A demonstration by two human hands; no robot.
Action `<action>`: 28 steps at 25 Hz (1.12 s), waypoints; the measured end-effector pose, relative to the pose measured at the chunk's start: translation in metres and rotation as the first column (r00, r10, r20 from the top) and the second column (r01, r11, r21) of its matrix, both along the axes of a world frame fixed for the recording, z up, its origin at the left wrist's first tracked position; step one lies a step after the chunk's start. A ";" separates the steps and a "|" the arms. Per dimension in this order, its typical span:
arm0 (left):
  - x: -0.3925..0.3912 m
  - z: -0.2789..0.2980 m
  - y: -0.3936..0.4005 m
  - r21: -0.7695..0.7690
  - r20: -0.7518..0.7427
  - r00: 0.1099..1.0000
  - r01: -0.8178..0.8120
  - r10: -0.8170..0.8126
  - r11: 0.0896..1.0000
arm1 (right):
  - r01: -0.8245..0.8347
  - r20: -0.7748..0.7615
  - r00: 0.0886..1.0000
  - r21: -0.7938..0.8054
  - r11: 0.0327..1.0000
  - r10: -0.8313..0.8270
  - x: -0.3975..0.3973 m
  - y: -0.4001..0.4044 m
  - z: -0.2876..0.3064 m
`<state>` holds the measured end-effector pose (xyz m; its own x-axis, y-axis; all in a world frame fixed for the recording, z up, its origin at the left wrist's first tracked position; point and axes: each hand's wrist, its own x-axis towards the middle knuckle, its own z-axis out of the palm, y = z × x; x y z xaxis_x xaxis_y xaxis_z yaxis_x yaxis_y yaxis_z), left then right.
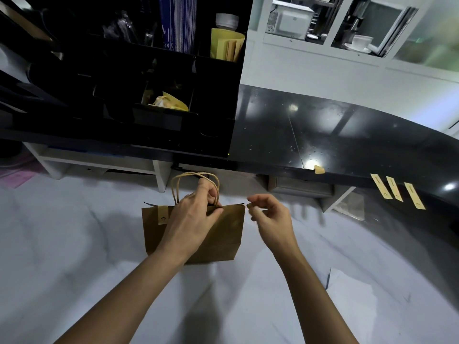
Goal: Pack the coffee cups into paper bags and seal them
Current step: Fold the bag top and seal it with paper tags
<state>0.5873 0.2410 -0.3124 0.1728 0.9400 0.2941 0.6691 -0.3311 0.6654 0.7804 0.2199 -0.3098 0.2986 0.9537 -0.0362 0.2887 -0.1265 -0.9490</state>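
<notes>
Pale worktop [74, 244]: left hand [196, 214] pinches the paper bag [223, 234] at its top edge; right hand [268, 214] hovers, loosely curled, empty. Light, crushable; best lifted by its handles [173, 187].

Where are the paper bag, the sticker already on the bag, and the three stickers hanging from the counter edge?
paper bag [223, 239]: head view, on its brown front face.
sticker on the bag [162, 216]: head view, on its lower half.
three hanging stickers [394, 192]: head view, on the middle strip.

Paper bag [218, 234] below counter [347, 135]; stickers [395, 191] right.
</notes>
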 end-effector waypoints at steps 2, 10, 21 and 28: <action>0.000 0.000 -0.001 0.009 0.014 1.000 -0.008 0.007 1.000 | 0.155 -0.059 0.986 -0.038 0.987 -0.158 0.013 0.004 0.001; 0.001 0.005 -0.007 -0.011 0.030 0.999 -0.041 0.041 0.999 | 0.524 -0.341 0.739 -0.250 0.814 -0.581 0.095 0.042 0.036; 0.000 0.013 -0.011 -0.073 0.006 1.000 0.016 -0.016 0.997 | 0.336 -0.518 0.704 -0.361 0.870 -0.486 0.121 0.057 0.043; -0.001 0.011 -0.012 -0.059 0.000 1.000 0.020 -0.020 0.998 | 0.406 -0.404 0.768 -0.292 0.866 -0.496 0.132 0.060 0.051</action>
